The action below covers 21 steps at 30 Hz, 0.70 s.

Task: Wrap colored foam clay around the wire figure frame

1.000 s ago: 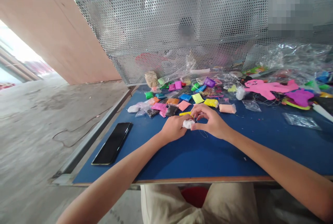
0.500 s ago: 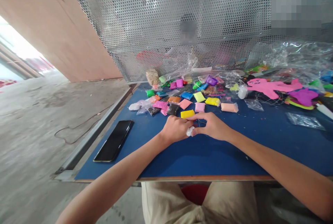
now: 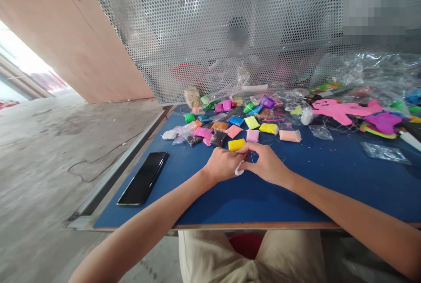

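Between my two hands is a small lump of white modelling clay [image 3: 239, 168], partly hidden by fingers. My left hand [image 3: 222, 164] is closed around its left side. My right hand [image 3: 265, 163] meets it from the right, thumb pressing on the white clay and forefinger reaching over to the left hand's fingers. Just beyond the fingertips lies a yellow clay packet [image 3: 237, 144]. A pink packet [image 3: 252, 136], a black packet [image 3: 219, 138] and a peach packet [image 3: 290, 136] rest close behind it on the blue table [image 3: 210, 204].
A black phone [image 3: 143, 178] lies at the table's left side. Several more coloured packets spread toward the perforated metal panel [image 3: 204, 24]. At right are a pink figure cutout [image 3: 345, 110], a purple piece [image 3: 384, 123], a clear plastic packet [image 3: 385, 152] and crumpled plastic wrap [image 3: 371, 68].
My right thumb has pressed further onto the white clay, which now shows as a flatter, thinner shape. Both hands stay in nearly the same place.
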{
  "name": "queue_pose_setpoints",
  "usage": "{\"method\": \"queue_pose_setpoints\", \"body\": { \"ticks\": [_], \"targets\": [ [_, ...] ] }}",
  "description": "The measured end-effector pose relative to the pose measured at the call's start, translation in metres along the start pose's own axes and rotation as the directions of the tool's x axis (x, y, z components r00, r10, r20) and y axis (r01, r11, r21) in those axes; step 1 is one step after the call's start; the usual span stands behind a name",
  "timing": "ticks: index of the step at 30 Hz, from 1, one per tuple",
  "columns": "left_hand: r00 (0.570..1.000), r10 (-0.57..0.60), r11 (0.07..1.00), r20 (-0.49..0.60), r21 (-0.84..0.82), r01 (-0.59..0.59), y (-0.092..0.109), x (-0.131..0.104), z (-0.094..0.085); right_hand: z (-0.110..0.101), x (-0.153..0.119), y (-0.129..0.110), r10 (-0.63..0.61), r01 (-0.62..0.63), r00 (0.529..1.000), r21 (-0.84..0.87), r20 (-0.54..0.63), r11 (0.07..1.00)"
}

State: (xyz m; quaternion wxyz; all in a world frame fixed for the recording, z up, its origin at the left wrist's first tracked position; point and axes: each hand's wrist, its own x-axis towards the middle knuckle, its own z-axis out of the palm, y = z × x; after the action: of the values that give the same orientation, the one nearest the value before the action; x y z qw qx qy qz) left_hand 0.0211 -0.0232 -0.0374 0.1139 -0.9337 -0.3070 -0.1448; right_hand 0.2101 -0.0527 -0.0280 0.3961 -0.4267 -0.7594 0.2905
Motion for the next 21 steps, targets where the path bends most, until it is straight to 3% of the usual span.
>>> {"method": "queue_pose_setpoints", "body": {
  "ticks": [8, 12, 18, 21],
  "targets": [
    [0.996, -0.037, 0.999, -0.084, -0.024, 0.035, 0.005, 0.001, 0.005, 0.000, 0.002, -0.001, -0.010, 0.009, 1.000, -0.024, -0.011, 1.000],
    [0.996, -0.051, 0.998, -0.067, -0.035, 0.049, 0.006, 0.001, 0.004, 0.000, 0.002, -0.001, -0.022, 0.021, 1.000, -0.049, -0.010, 0.999],
    [0.993, -0.101, 0.989, -0.058, -0.110, 0.094, 0.008, 0.003, 0.003, -0.001, 0.009, 0.002, -0.158, 0.150, 0.987, -0.222, -0.021, 0.963],
    [0.986, -0.131, 0.967, -0.104, -0.234, 0.104, 0.007, 0.003, 0.001, -0.012, 0.014, 0.004, -0.236, 0.244, 0.970, -0.173, 0.064, 0.954]
  ]
}}
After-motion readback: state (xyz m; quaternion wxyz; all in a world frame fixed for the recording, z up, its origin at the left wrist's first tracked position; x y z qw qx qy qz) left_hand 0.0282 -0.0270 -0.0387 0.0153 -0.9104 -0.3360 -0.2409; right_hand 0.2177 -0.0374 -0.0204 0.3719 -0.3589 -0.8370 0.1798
